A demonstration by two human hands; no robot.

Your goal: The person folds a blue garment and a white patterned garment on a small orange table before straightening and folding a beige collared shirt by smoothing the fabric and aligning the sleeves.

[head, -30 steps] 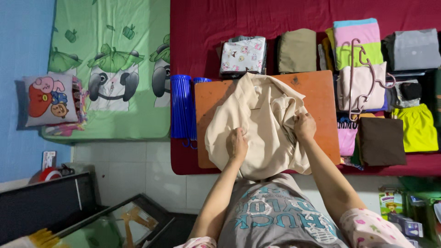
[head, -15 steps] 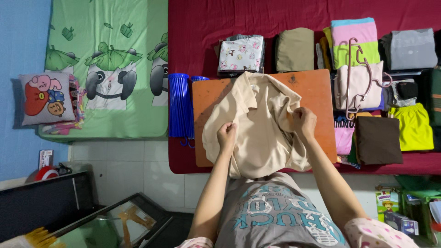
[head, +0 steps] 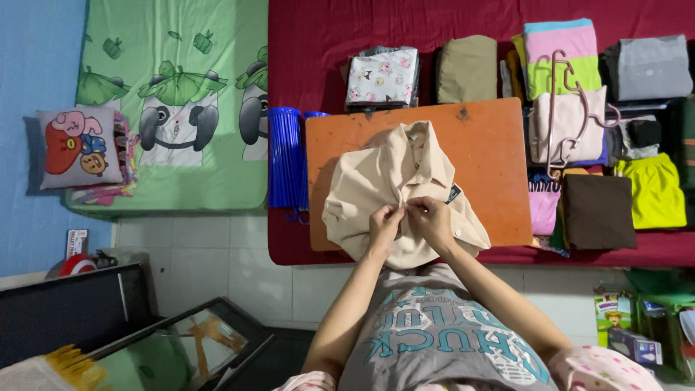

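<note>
Orange board (head: 492, 156) on the red bed carries a beige shirt (head: 391, 181), hanging over its near edge. Left hand (head: 384, 223) and right hand (head: 430, 221) pinch the front placket with narrow fingers (buttoning, it seems); next comes lining up the following button.

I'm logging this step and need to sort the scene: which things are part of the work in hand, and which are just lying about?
In hand:
- beige collared cloth shirt
- orange rectangular board under it
- left hand and right hand, pinching the shirt front

Lying about:
- blue plastic hangers
- pink hanger
- folded olive garment
- folded brown garment
- cartoon cushion
</note>
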